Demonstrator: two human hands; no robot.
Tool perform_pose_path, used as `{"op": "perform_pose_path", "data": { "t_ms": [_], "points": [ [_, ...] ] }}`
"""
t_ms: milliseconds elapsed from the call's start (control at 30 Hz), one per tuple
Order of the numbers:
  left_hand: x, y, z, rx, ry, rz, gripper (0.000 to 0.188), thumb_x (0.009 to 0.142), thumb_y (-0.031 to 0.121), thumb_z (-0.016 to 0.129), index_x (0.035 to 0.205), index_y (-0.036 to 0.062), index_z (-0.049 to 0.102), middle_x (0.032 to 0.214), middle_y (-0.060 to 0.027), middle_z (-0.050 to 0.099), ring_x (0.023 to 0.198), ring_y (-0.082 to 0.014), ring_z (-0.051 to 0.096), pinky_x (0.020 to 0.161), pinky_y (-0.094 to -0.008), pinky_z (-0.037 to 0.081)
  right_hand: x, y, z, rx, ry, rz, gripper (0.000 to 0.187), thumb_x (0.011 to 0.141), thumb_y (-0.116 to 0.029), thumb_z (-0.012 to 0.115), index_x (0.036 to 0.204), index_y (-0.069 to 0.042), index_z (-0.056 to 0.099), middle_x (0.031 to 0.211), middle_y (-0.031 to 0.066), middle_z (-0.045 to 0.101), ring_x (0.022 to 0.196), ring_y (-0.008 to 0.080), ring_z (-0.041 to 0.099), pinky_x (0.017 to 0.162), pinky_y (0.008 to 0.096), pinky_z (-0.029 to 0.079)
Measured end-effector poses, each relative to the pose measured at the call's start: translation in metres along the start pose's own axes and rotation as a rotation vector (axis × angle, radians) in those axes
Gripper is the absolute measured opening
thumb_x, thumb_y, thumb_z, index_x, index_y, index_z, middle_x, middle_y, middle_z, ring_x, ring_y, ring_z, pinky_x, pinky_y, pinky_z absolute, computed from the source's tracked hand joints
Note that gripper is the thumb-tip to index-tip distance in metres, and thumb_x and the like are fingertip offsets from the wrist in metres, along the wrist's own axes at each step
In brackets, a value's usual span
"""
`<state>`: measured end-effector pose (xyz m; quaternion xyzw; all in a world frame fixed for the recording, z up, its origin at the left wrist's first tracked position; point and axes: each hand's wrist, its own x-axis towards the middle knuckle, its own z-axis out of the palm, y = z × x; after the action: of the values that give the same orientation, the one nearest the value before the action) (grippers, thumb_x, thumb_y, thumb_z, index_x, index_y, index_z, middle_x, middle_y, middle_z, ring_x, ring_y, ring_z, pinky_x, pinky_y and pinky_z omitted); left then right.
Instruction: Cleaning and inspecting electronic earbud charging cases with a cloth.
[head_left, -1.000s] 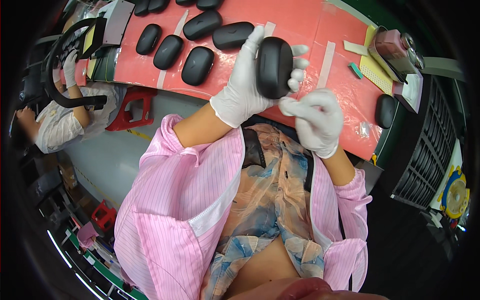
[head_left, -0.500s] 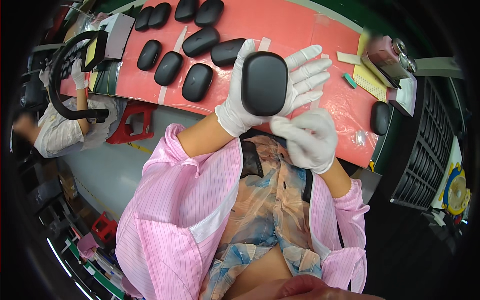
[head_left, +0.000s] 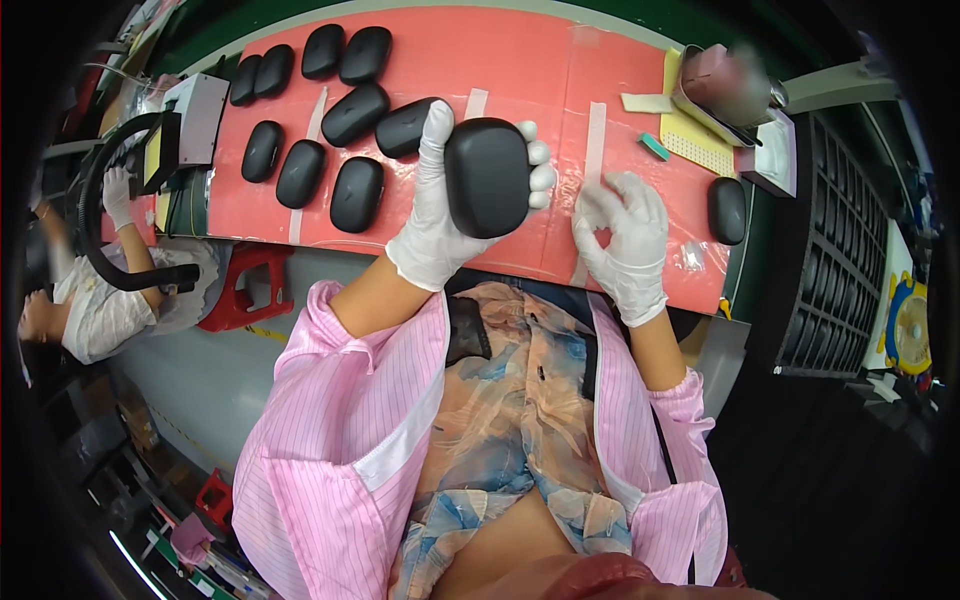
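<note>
A smooth black rounded-oval case [head_left: 487, 180] rests in my white-gloved left hand [head_left: 432, 220]. The thumb lies along its near-left side and the other fingertips curl round its right edge. My right hand [head_left: 630, 245], gloved too, is apart from the case, over the right part of the red mat. Its thumb and forefinger bend toward each other in a ring, with the other fingers loosely curled. Anything between those fingertips is too small or blurred to make out. Just beyond my left hand lies another black case [head_left: 405, 128].
Several similar cases [head_left: 357, 194] lie on the red mat [head_left: 500, 60] to the left; one case [head_left: 727, 211] is at the right edge. A green block [head_left: 654, 147] and a metal tray [head_left: 700, 108] sit back right. A black rack [head_left: 845, 260] stands right. Another person [head_left: 140, 300] works left.
My left hand has moved left, and its fingers have gone from stretched flat to wrapped round the case. The right hand has come away from the case, its fingers less bunched.
</note>
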<state>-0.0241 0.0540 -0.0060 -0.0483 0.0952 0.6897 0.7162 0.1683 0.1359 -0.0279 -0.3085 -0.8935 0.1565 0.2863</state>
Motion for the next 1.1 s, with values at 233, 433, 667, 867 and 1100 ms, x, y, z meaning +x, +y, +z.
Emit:
{"op": "perform_pose_path", "data": {
  "t_ms": [233,433,667,867,1100],
  "points": [
    [-0.007,0.0,0.021,0.31,0.233,0.036,0.065,0.092,0.056,0.052,0.114,-0.0042,0.059,0.1,-0.0147,0.067,0.086,-0.0229,0.068,0.077,-0.0357,0.058,0.032,-0.005,-0.017,0.294,0.028,0.012,0.023,0.081,0.003,0.065,0.103,-0.004,0.07,0.087,0.0082,0.065,0.081,0.0234,0.058,0.077,0.0327,0.047],
    [-0.012,-0.004,0.028,0.235,0.271,0.125,0.049,0.096,0.048,0.05,0.121,0.0055,0.058,0.107,-0.011,0.065,0.096,-0.0209,0.064,0.087,-0.0353,0.054,0.054,-0.045,-0.013,0.377,-0.046,-0.443,0.034,0.072,0.006,0.065,0.1,-0.011,0.072,0.083,0.0059,0.06,0.076,0.0236,0.057,0.067,0.0341,0.046],
    [-0.015,0.0,0.022,0.261,0.249,0.207,0.04,0.095,0.036,0.057,0.122,0.0076,0.054,0.103,-0.0071,0.064,0.096,-0.0189,0.062,0.082,-0.0335,0.053,0.006,-0.026,-0.012,0.258,-0.043,-0.094,0.05,0.073,-0.005,0.072,0.122,-0.006,0.06,0.105,0.0117,0.061,0.101,0.029,0.057,0.09,0.039,0.045],
    [0.001,-0.032,0.03,0.862,0.127,0.267,0.05,0.089,0.024,0.063,0.133,0.0067,0.044,0.124,-0.0047,0.053,0.117,-0.0163,0.05,0.104,-0.0322,0.037,0.009,-0.04,-0.011,0.528,-0.066,0.131,0.071,0.079,-0.014,0.073,0.139,0.003,0.039,0.122,0.0163,0.058,0.111,0.0229,0.058,0.093,0.0338,0.047],
    [-0.006,0.014,0.148,1.335,-0.331,1.356,0.081,0.081,0.038,0.069,0.14,-0.0065,0.035,0.142,-0.027,0.039,0.138,-0.0321,0.035,0.117,-0.0406,0.022,-0.039,0.044,-0.081,0.793,0.469,0.599,0.043,0.087,-0.026,0.048,0.117,0.003,0.058,0.111,0.0071,0.061,0.1,0.0163,0.058,0.091,0.0281,0.043]
  ]
}}
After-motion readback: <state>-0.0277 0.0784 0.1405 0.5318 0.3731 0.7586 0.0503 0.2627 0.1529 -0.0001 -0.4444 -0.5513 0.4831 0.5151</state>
